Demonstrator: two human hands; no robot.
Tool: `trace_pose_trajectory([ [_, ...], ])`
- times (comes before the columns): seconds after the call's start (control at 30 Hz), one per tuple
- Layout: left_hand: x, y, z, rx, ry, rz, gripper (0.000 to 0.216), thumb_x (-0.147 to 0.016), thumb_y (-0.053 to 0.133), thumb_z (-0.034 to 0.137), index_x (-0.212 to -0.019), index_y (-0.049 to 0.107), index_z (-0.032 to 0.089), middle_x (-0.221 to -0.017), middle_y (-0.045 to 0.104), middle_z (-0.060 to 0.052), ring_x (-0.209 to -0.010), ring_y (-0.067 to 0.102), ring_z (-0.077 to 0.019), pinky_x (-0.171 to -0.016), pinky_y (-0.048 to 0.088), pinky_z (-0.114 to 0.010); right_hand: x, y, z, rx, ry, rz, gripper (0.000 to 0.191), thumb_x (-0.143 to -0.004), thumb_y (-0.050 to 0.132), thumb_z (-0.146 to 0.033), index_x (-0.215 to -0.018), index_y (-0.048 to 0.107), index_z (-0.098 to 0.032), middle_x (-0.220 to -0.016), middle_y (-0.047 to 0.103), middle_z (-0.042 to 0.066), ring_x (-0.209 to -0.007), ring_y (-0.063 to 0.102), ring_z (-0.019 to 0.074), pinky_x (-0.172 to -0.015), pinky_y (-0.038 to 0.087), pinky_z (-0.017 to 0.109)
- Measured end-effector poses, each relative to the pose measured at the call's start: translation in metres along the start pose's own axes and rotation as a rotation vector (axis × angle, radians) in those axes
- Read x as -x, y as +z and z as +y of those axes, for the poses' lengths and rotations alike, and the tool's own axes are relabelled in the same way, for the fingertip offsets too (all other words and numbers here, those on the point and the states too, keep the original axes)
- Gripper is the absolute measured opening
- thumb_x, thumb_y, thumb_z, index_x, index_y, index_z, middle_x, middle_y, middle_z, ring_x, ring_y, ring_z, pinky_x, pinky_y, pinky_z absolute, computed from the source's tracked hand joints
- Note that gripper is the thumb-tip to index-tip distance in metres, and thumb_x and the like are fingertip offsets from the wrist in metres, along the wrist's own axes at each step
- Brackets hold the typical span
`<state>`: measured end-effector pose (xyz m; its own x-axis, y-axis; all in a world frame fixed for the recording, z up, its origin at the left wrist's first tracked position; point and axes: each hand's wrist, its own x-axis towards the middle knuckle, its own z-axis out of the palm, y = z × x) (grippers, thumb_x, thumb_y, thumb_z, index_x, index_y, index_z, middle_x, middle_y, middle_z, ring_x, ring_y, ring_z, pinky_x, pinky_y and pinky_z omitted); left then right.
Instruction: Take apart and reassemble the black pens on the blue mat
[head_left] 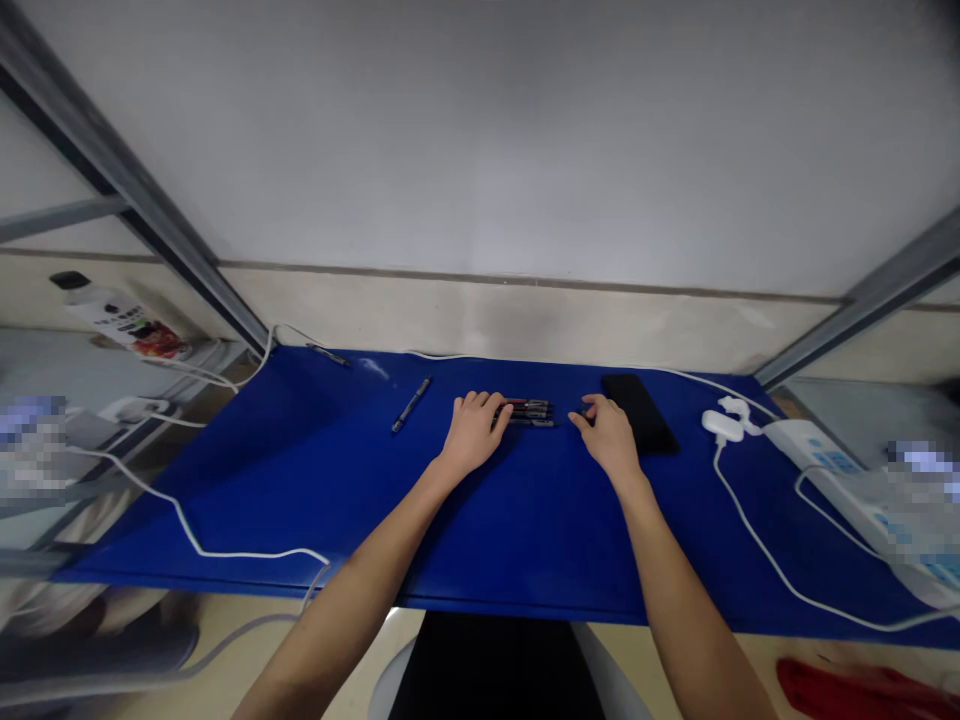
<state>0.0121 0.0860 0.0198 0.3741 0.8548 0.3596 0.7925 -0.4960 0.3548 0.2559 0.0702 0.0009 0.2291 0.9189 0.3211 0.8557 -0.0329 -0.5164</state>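
Note:
Several dark pens (536,409) lie side by side on the blue desk (517,520), their right ends showing. My left hand (474,425) is closed over their left ends, with the thumb along the near side. To the right of the pens, my right hand (606,428) is curled, thumb and index finger close together. A small dark bit shows at its fingertips, too small to name. Just beyond that hand lies a black phone (640,414), face up or down I cannot tell. Another pen (412,404) lies slanted to the left of my left hand.
One more pen (328,354) lies at the back left edge. On the right are a white charger (722,426) with its cable and a long power strip (825,465). White cables cross the left side. A bottle (124,318) stands tilted beyond the left frame post.

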Motion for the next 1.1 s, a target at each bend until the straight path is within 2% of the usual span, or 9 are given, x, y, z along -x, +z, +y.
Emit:
trace_pose_trajectory([
  [0.1, 0.000, 0.000, -0.001, -0.001, -0.009, -0.001, 0.034, -0.102, 0.032, 0.039, -0.098, 0.060, 0.020, -0.090, 0.063, -0.007, -0.089, 0.051, -0.0230, -0.077, 0.031, -0.036, 0.002, 0.005, 0.009, 0.086, 0.023, 0.007, 0.032, -0.085, 0.050, -0.021, -0.114, 0.062, -0.013, -0.102, 0.061, 0.018, -0.089, 0.060, 0.0301, -0.081, 0.047, 0.044],
  [0.17, 0.000, 0.000, -0.001, 0.000, -0.017, -0.005, 0.035, -0.102, 0.032, 0.040, -0.098, 0.060, 0.020, -0.090, 0.063, -0.007, -0.089, 0.052, -0.0231, -0.077, 0.031, -0.036, 0.003, 0.006, 0.011, 0.099, 0.038, 0.021, 0.030, -0.084, 0.051, -0.021, -0.111, 0.061, -0.012, -0.103, 0.060, 0.020, -0.092, 0.060, 0.0319, -0.082, 0.046, 0.045],
  [0.3, 0.000, 0.001, -0.001, 0.016, -0.020, -0.001, 0.035, -0.102, 0.033, 0.040, -0.097, 0.060, 0.020, -0.089, 0.063, -0.007, -0.088, 0.051, -0.0232, -0.078, 0.030, -0.036, 0.002, 0.001, 0.011, 0.113, 0.067, 0.005, 0.013, -0.082, 0.058, -0.029, -0.086, 0.060, -0.016, -0.089, 0.062, 0.019, -0.090, 0.060, 0.0341, -0.079, 0.045, 0.046],
  [0.37, 0.000, 0.001, -0.001, 0.020, -0.016, 0.003, 0.034, -0.102, 0.033, 0.040, -0.097, 0.061, 0.020, -0.089, 0.063, -0.007, -0.088, 0.051, -0.0233, -0.077, 0.030, -0.036, 0.001, -0.004, 0.006, 0.012, 0.092, -0.011, 0.013, -0.084, 0.058, -0.031, -0.084, 0.058, -0.018, -0.082, 0.064, 0.015, -0.081, 0.062, 0.0305, -0.074, 0.046, 0.044],
  [0.53, -0.001, 0.001, -0.001, 0.003, -0.016, 0.002, 0.033, -0.101, 0.034, 0.039, -0.097, 0.061, 0.020, -0.089, 0.063, -0.007, -0.088, 0.051, -0.0228, -0.076, 0.029, -0.035, -0.002, -0.014, -0.019, -0.624, 0.095, -0.154, 0.029, -0.080, 0.067, -0.044, -0.095, 0.062, -0.020, -0.072, 0.066, 0.004, -0.065, 0.062, 0.0198, -0.064, 0.049, 0.034],
  [0.6, -0.001, 0.001, -0.001, 0.006, -0.021, 0.004, 0.032, -0.101, 0.035, 0.039, -0.097, 0.060, 0.020, -0.090, 0.064, -0.006, -0.088, 0.051, -0.0224, -0.076, 0.030, -0.035, -0.002, -0.016, -0.027, -0.746, 0.103, -0.164, 0.034, -0.077, 0.071, -0.046, -0.097, 0.066, -0.019, -0.071, 0.066, 0.004, -0.065, 0.061, 0.0189, -0.062, 0.049, 0.032],
  [1.1, 0.001, 0.000, 0.003, 0.054, -0.023, -0.023, 0.032, -0.101, 0.035, 0.039, -0.099, 0.061, 0.020, -0.091, 0.064, -0.007, -0.090, 0.052, -0.0226, -0.078, 0.031, -0.035, 0.002, -0.006, -0.035, -0.793, 0.143, -0.223, 0.031, -0.077, 0.071, -0.043, -0.094, 0.069, -0.017, -0.070, 0.068, 0.005, -0.063, 0.063, 0.0179, -0.062, 0.050, 0.032],
])
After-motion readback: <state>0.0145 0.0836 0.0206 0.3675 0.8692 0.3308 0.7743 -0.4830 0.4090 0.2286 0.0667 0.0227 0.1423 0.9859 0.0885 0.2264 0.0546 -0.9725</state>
